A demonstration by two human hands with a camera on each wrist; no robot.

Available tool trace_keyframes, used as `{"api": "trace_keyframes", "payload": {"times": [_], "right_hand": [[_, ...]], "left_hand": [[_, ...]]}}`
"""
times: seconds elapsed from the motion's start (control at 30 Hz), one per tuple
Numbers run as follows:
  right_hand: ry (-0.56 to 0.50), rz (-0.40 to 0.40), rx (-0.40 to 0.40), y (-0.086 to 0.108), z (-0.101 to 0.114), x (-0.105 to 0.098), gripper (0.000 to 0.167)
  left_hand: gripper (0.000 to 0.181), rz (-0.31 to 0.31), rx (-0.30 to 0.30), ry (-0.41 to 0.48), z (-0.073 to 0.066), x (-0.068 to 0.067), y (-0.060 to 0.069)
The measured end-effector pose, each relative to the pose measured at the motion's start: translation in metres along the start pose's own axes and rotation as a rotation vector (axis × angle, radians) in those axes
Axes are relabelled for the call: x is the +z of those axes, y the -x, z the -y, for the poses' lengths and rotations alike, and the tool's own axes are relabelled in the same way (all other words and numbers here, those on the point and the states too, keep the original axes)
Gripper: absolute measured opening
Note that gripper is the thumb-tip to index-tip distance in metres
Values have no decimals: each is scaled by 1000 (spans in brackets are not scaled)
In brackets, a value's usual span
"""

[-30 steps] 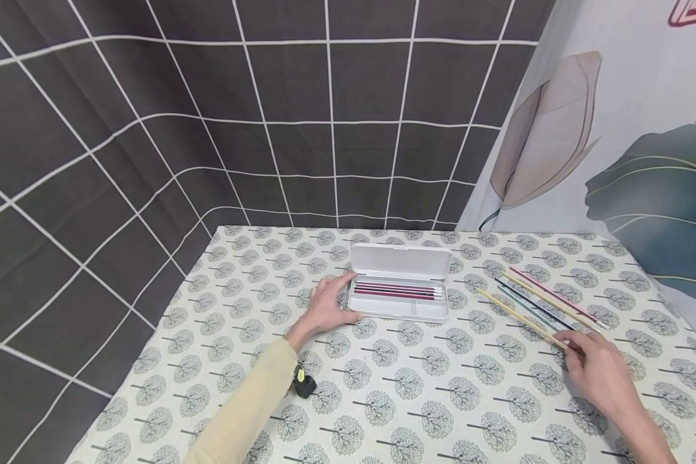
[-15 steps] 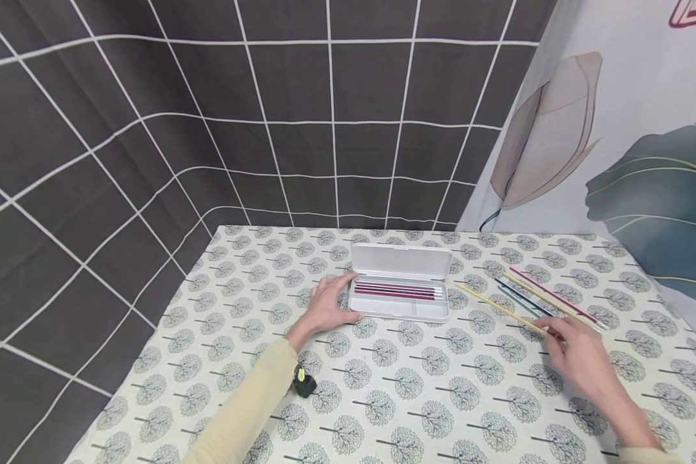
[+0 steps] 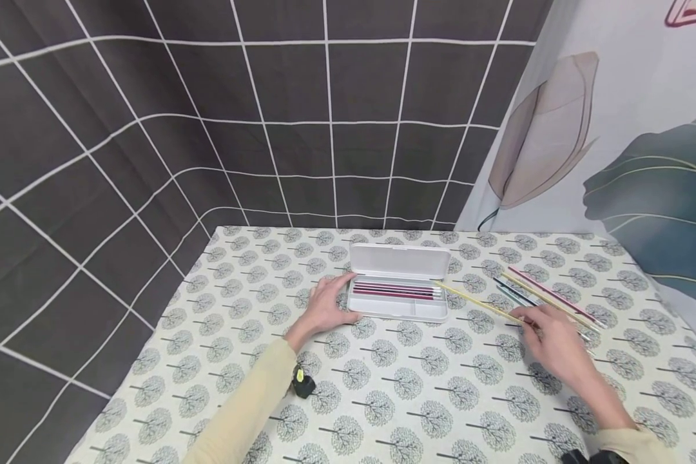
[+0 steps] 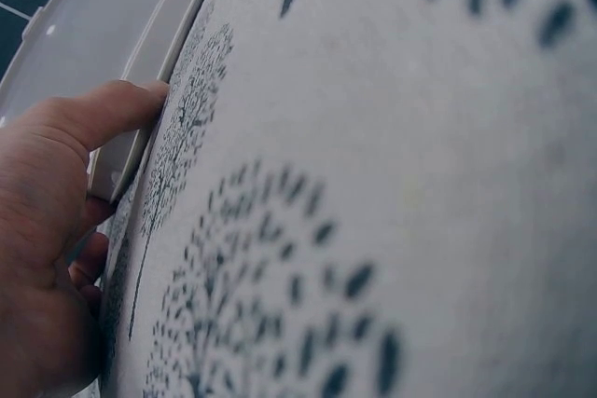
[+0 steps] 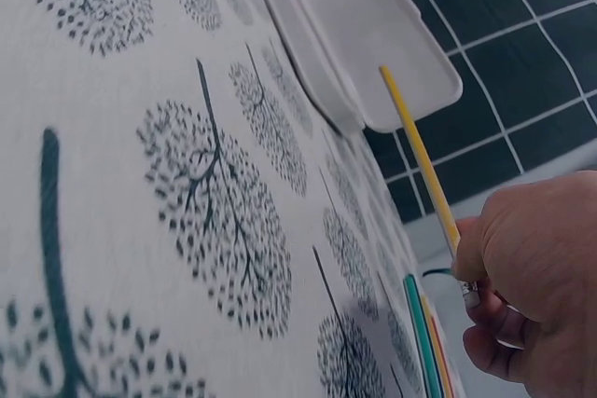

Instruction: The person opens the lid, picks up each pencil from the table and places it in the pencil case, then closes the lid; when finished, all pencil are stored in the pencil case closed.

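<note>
A white pencil case (image 3: 400, 261) stands with its lid raised at the middle of the table. Several dark red and dark pencils (image 3: 393, 290) lie side by side in its back part. My left hand (image 3: 325, 307) grips the case's left end, thumb at the front edge and fingers at the back. Between the thumb and fingers of my right hand (image 3: 557, 340) is a yellow pencil (image 3: 477, 301), pinched near its silvery end (image 5: 470, 295). Its far tip reaches over the case's right end. Beneath and behind this hand lie loose pencils, among them a red one (image 3: 548, 291).
A second yellow pencil (image 3: 542, 293), a dark blue one and a teal one lie beside the red one. The tablecloth (image 3: 406, 386) has a tree print. A dark checked curtain (image 3: 296, 148) hangs behind the table, with a leaf-patterned cloth (image 3: 644, 193) on the right.
My right hand has moved left with the yellow pencil, bringing the pencil's tip from the table to the case's right end. My left hand has stayed on the case.
</note>
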State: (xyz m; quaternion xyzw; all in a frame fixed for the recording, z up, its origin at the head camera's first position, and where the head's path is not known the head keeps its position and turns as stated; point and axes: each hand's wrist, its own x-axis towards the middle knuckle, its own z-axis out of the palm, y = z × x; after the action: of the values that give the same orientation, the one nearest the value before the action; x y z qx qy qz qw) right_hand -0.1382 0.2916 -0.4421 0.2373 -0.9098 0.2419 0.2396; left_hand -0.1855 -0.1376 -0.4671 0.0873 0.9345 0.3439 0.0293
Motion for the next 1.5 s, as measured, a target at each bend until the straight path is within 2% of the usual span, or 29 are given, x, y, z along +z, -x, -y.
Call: {"api": "trace_keyframes", "payload": {"times": [0.2, 0.37, 0.7, 1.2, 1.5], "right_hand": [[-6, 40, 18, -11, 10, 6, 39], [-53, 98, 35, -21, 18, 13, 34], [-75, 68, -76, -42, 27, 31, 35], [-79, 127, -89, -61, 39, 48, 31], [-99, 185, -68, -68, 45, 59, 30]], "left_hand": [[99, 4, -2, 1, 0, -2, 0], [99, 6, -13, -8, -1, -1, 0], [100, -3, -7, -10, 0, 0, 0], [100, 9, -15, 2, -2, -2, 0], [99, 4, -11, -5, -2, -1, 1]]}}
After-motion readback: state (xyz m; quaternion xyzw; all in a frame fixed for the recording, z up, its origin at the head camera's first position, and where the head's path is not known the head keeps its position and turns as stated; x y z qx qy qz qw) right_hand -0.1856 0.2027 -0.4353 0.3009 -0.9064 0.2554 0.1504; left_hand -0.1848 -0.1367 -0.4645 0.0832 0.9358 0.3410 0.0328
